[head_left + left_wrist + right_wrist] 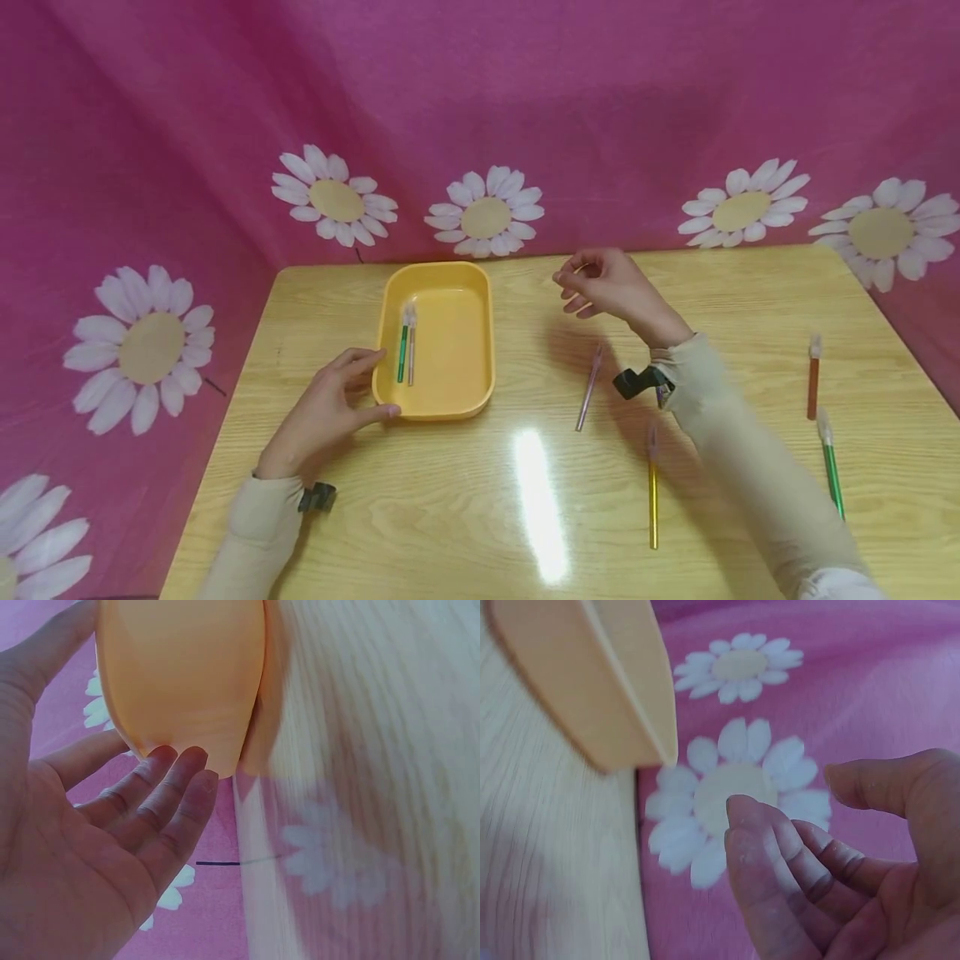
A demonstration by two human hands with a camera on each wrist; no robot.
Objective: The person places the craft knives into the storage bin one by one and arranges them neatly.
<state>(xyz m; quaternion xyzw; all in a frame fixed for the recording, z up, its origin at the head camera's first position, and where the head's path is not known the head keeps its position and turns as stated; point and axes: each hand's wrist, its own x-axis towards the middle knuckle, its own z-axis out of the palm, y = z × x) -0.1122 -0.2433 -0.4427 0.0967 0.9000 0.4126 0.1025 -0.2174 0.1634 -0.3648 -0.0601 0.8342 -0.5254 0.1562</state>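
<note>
My left hand (pixel 333 408) holds the near-left corner of a yellow plastic tray (pixel 457 404), its thumb on the near side and fingers along the left side. Inside the tray lie two slim pen-shaped tools with clear caps, a green one (pixel 402 354) and a pinkish-grey one (pixel 412 354), side by side. Right of the tray, my right hand (pixel 611 287) hovers above the table with fingers loosely curled and nothing between them. Nearest to it on the table is a pinkish-purple capped tool (pixel 588 392).
A gold capped tool (pixel 653 500) lies nearer the front. Farther right are a red-brown one (pixel 813 383) and another green one (pixel 832 471). A purple piece (pixel 660 396) is mostly hidden by the right wrist strap. Pink flowered cloth (pixel 600 167) hangs behind the wooden table (pixel 450 508).
</note>
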